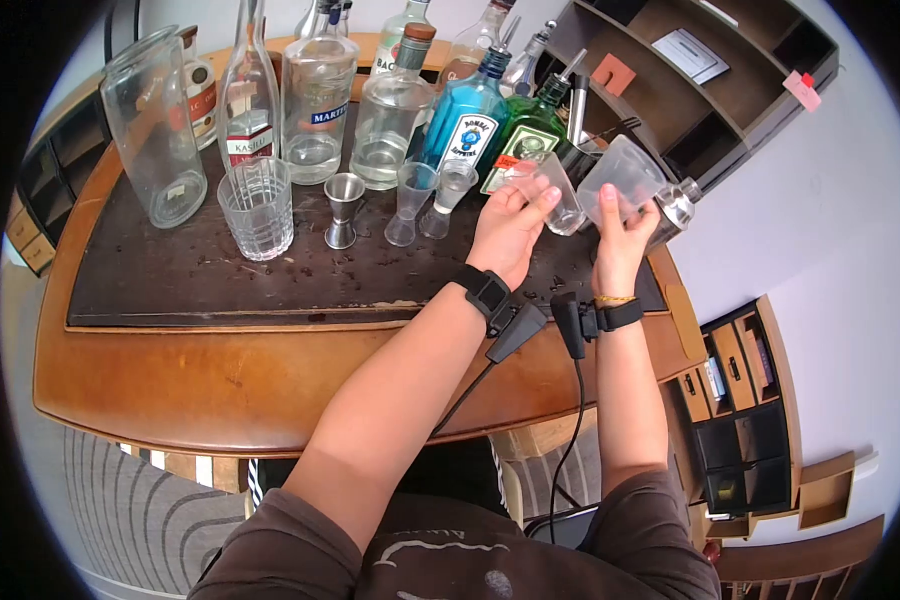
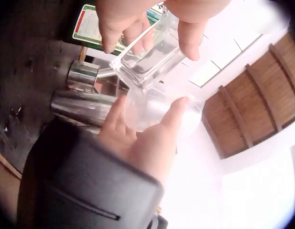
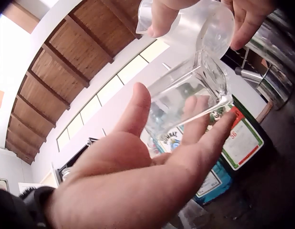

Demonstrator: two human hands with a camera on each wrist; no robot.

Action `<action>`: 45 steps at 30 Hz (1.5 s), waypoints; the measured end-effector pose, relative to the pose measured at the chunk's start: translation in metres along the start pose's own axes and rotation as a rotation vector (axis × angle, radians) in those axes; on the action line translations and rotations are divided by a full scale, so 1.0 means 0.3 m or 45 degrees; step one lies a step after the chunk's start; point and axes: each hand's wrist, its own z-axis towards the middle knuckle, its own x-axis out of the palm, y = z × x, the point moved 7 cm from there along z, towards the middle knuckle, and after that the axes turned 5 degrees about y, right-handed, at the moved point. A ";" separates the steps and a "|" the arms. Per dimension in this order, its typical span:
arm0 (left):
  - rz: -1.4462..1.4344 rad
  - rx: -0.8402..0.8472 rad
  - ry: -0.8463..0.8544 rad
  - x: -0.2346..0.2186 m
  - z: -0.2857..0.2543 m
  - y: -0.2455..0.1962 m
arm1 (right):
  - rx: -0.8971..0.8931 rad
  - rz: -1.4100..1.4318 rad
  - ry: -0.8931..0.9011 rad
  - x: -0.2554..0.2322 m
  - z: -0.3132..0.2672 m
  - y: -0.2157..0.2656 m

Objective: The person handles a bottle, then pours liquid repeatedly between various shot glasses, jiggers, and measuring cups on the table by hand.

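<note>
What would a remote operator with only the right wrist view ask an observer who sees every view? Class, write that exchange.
Operator: The left hand holds a clear glass and the right hand a translucent cup. What stands at the far left of the table?
Observer: In the head view, a tall, open glass vessel.
Operator: And in front of the bottles?
Observer: A metal jigger stands upright between a textured tumbler and two clear hourglass-shaped cups.
</note>
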 end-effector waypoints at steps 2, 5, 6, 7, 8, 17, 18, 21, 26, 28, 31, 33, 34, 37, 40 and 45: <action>0.153 0.011 0.004 -0.003 -0.001 0.011 | 0.072 -0.048 0.007 -0.018 -0.014 -0.048; 0.554 0.192 -0.148 -0.030 -0.007 -0.006 | 0.199 -0.223 0.111 -0.023 -0.026 -0.127; 0.759 0.214 -0.183 -0.043 -0.003 -0.013 | 0.261 -0.208 0.150 -0.028 -0.030 -0.164; 0.779 0.204 -0.178 -0.057 0.001 -0.008 | 0.325 -0.189 0.189 -0.031 -0.036 -0.202; 1.055 0.160 -0.221 -0.065 -0.004 -0.014 | 0.336 -0.171 0.176 -0.038 -0.039 -0.224; 1.921 0.149 -0.394 -0.062 0.013 -0.050 | 0.150 -0.659 0.015 -0.079 -0.077 -0.318; 1.951 0.157 -0.459 -0.069 0.018 -0.055 | 0.156 -0.643 0.009 -0.082 -0.081 -0.326; 1.980 0.173 -0.507 -0.073 0.029 -0.051 | 0.100 -0.695 0.063 -0.071 -0.078 -0.323; 1.999 0.093 -0.602 -0.086 0.037 -0.044 | 0.121 -0.686 0.099 -0.068 -0.087 -0.322; 1.998 0.078 -0.625 -0.081 0.033 -0.046 | 0.118 -0.737 0.107 -0.067 -0.094 -0.299; 2.030 0.006 -0.645 -0.077 0.014 -0.050 | 0.102 -0.817 0.103 -0.067 -0.102 -0.295; 2.004 -0.010 -0.477 -0.076 -0.002 -0.035 | 0.081 -0.841 0.091 -0.067 -0.099 -0.297; 1.972 0.080 -0.432 -0.071 -0.024 -0.033 | 0.109 -0.784 0.127 -0.067 -0.098 -0.307; 2.061 -0.167 -0.148 -0.021 -0.130 -0.048 | 0.110 -0.756 0.098 -0.088 -0.110 -0.309; 2.256 -0.251 0.162 0.051 -0.301 -0.132 | 0.071 -0.803 -0.020 -0.088 -0.139 -0.184; 2.096 -0.474 0.530 0.049 -0.404 -0.373 | 0.056 -0.471 0.349 0.125 -0.234 -0.029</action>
